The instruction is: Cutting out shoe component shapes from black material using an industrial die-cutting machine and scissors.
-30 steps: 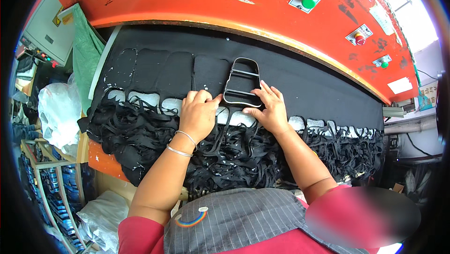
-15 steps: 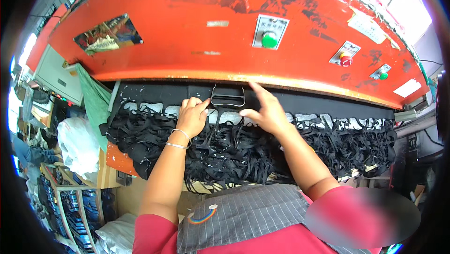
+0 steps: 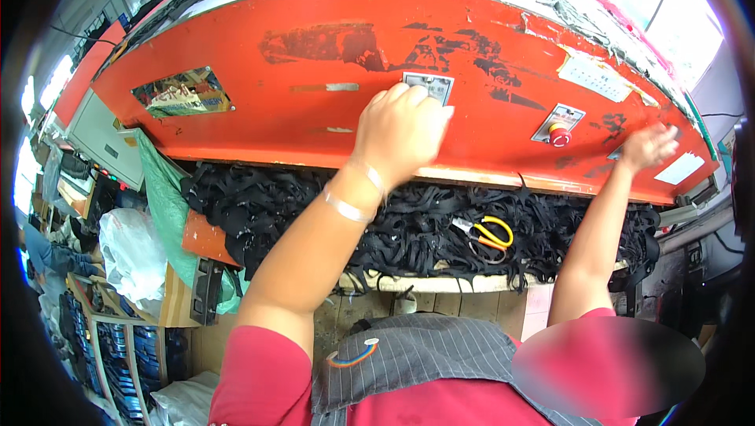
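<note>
My left hand (image 3: 401,129) is raised against the red machine's front, over the lower part of a metal control plate (image 3: 437,89). Its back faces me and its bent fingers are mostly hidden; the green button there is covered. Far to the right, my right hand (image 3: 650,147) rests at another small control plate (image 3: 616,152), with its fingers partly spread and its button out of sight. Below both hands lies a heap of tangled black straps (image 3: 409,229) along the machine's lower edge. Snips with yellow and orange handles (image 3: 494,234) lie on the heap.
Between my hands, a red stop button (image 3: 559,136) sticks out of the red machine front (image 3: 259,64). To the left are a green cloth (image 3: 161,198), a white plastic bag (image 3: 130,257) and a rack of blue items (image 3: 118,339). A pale board edge (image 3: 464,284) runs below the straps.
Both hands have left the wire handle and risen to the panel, the right going far right. The black sheet with grey pieces and the handle has gone from view under the machine; snips now show.
</note>
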`<state>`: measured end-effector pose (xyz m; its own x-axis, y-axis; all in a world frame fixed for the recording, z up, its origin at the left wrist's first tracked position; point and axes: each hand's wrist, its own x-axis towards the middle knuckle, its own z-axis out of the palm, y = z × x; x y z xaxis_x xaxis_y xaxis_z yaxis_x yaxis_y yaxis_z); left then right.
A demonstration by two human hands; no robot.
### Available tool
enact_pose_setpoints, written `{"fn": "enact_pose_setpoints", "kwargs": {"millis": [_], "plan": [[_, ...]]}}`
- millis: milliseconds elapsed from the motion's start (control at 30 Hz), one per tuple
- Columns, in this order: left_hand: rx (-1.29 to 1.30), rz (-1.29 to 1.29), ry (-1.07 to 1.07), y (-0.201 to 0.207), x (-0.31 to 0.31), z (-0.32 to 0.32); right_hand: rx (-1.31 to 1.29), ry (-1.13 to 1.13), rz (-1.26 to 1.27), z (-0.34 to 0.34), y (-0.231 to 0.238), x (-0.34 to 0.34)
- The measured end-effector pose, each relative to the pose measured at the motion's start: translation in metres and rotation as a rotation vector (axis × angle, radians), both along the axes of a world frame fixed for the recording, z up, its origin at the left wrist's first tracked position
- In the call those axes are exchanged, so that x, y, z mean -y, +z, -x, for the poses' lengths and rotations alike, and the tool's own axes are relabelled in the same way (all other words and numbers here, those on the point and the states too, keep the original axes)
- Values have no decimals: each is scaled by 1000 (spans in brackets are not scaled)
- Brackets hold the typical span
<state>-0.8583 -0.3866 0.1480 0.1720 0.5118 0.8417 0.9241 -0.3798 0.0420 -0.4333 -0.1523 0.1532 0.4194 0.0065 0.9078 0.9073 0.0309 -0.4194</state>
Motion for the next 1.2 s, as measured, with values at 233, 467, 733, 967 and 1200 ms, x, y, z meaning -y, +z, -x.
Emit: {"fn": "enact_pose_setpoints", "kwargs": {"millis": [233, 467, 733, 967, 1200], "plan": [[325, 289, 0, -37, 80, -5, 215, 545, -27, 38, -44, 83], [333, 712, 203, -155, 198, 16, 786, 1472, 944, 179, -127, 325], [193, 611, 363, -162, 200, 0, 842, 1214, 1118, 216, -149, 346], [240, 778, 302, -157, 194, 11, 892, 1226, 1237, 216, -145, 341], [587, 755, 228, -137, 95, 70, 882, 1557, 1386, 293, -98, 220]]}}
